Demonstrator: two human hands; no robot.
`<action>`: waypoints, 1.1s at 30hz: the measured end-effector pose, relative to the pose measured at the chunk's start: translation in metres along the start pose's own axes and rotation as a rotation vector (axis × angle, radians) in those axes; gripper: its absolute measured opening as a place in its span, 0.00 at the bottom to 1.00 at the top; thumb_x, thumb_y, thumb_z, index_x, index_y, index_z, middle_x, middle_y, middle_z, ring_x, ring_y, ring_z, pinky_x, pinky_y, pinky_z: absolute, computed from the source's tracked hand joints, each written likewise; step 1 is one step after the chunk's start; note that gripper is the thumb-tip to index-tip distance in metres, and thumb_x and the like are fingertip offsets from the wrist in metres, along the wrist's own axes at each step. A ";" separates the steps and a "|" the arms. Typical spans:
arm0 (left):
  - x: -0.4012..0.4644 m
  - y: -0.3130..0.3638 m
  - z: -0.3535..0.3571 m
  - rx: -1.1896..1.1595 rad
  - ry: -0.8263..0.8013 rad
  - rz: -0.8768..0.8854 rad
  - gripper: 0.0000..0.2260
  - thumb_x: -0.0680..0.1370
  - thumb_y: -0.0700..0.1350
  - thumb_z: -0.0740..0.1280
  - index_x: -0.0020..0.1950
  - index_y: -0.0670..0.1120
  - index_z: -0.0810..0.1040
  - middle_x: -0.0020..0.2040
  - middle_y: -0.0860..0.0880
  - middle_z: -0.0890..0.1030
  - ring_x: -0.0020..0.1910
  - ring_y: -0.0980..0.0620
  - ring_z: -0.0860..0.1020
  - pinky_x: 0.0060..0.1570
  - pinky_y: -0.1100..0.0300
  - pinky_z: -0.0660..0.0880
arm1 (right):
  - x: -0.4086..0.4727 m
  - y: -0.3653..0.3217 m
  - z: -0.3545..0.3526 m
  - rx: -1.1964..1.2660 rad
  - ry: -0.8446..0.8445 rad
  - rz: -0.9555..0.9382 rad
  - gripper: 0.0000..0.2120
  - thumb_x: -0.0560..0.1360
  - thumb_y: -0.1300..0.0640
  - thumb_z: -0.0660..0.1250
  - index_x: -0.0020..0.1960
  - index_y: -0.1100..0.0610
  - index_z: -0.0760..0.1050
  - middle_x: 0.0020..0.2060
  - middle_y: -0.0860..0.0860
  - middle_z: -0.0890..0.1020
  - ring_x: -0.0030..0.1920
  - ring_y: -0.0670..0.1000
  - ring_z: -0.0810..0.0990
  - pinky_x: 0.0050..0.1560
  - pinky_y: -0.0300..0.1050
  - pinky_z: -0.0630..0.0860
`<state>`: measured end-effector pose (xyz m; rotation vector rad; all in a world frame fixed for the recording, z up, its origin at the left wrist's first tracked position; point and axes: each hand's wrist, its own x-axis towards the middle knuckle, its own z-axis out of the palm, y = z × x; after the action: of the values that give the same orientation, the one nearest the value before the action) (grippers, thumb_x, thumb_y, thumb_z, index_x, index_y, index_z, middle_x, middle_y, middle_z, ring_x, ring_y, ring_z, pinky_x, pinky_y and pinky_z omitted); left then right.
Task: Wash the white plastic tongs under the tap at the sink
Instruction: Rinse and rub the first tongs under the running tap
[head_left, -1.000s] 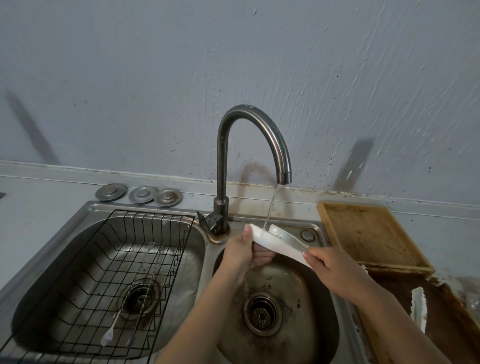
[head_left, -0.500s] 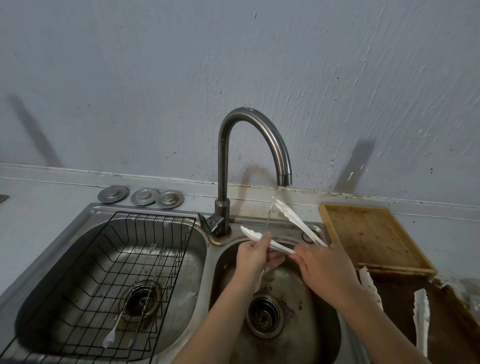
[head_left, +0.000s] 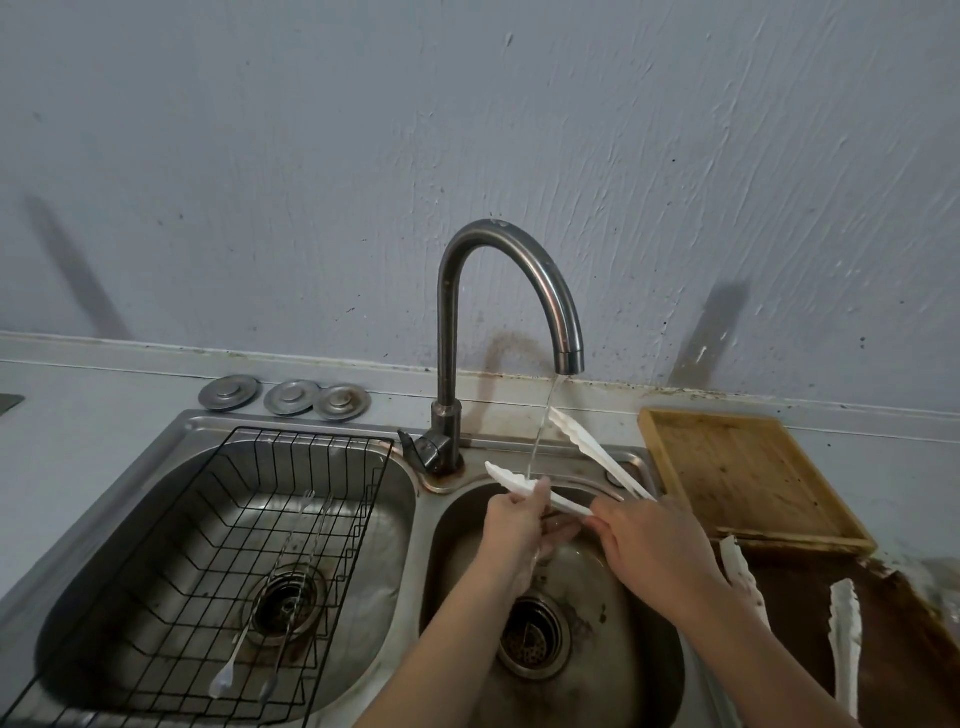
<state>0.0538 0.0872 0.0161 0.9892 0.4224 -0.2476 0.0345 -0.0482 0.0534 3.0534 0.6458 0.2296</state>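
Left hand (head_left: 514, 525) pinching tongs' (head_left: 587, 449) lower arm under tap (head_left: 566, 332), right hand (head_left: 654, 551) gripping their hinge end.

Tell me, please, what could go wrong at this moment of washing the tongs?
1. The thin water stream lands only on the lower arm of the white tongs; the upper arm may stay unwashed.
2. The left hand and right hand hold wet plastic, so it might slip into the stained basin.
3. Splashes could reach the wooden board beside the sink.

Grey counter (head_left: 78, 441) bears three metal sink stoppers (head_left: 291, 397) and a wooden tray (head_left: 727, 467).
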 end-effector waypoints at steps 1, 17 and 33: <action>-0.003 -0.001 0.003 0.041 -0.009 0.000 0.07 0.76 0.37 0.67 0.47 0.32 0.76 0.40 0.37 0.82 0.35 0.47 0.83 0.39 0.56 0.83 | 0.001 -0.002 0.001 0.003 0.002 0.002 0.15 0.80 0.48 0.49 0.55 0.50 0.73 0.45 0.50 0.83 0.46 0.50 0.82 0.54 0.47 0.74; 0.011 0.026 0.000 0.031 0.120 0.189 0.15 0.73 0.31 0.69 0.56 0.39 0.70 0.47 0.43 0.78 0.46 0.45 0.82 0.44 0.54 0.82 | 0.012 -0.006 0.003 0.891 0.107 0.420 0.29 0.76 0.53 0.65 0.72 0.57 0.58 0.61 0.43 0.70 0.61 0.44 0.71 0.62 0.46 0.69; 0.014 0.013 -0.005 -0.013 0.095 0.177 0.15 0.73 0.34 0.69 0.58 0.36 0.72 0.50 0.38 0.80 0.43 0.47 0.82 0.41 0.59 0.82 | 0.046 -0.022 0.018 1.186 -0.146 0.710 0.10 0.78 0.53 0.61 0.48 0.61 0.71 0.31 0.54 0.74 0.27 0.48 0.69 0.26 0.41 0.64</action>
<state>0.0708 0.0981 0.0173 1.0222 0.4199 -0.0383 0.0700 -0.0087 0.0412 4.1908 -0.6146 -0.6095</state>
